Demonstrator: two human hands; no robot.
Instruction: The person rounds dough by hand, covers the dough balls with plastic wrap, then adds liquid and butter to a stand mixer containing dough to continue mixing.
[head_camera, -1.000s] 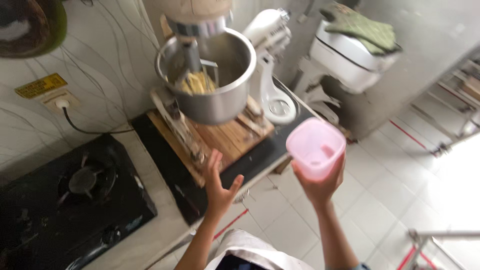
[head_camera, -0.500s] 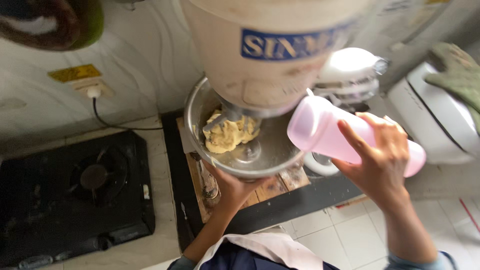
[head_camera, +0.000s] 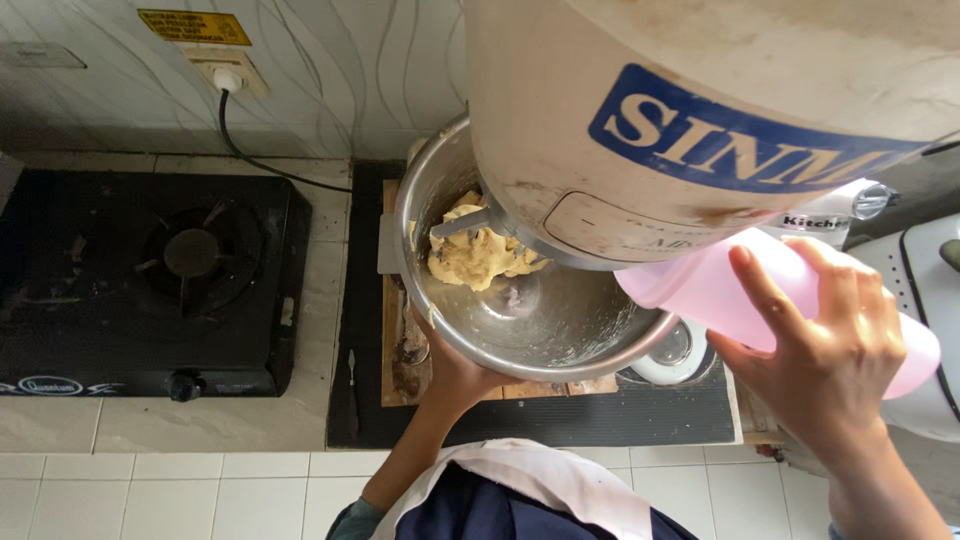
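- The right hand (head_camera: 825, 350) is wrapped around a pink plastic jug (head_camera: 740, 290), fingers (head_camera: 765, 295) closed over its side. The jug is tipped toward the rim of a steel mixing bowl (head_camera: 560, 335), with its mouth just beside that rim and partly hidden under the mixer head (head_camera: 690, 110).
- The left hand (head_camera: 455, 365) reaches up under the near side of the bowl. Most of it is hidden behind the bowl wall, so I cannot tell how its fingers are set; it appears to press against the bowl from below.
- In the bowl, a lump of pale yellow dough (head_camera: 480, 250) clings around the beater (head_camera: 470, 222) on the far left side. The bottom of the bowl is bare and shiny.
- The bowl sits over a wooden board (head_camera: 395, 360) on a dark mat (head_camera: 540, 420), toward the right half of the worktop (head_camera: 200, 420). A black gas stove (head_camera: 150, 280) lies to the left, well apart from the bowl.
- Risk, as I judge it: the jug's mouth is close to the rim and the mixer head blocks the view, so whatever it holds could run down the outside of the bowl onto the board and mat.
- A second risk: the jug is near the beater, and a knock against it could jolt the grip.
- The power cord (head_camera: 250, 150) runs from the wall socket (head_camera: 228, 75) along the back edge; a spill reaching it would be a hazard.
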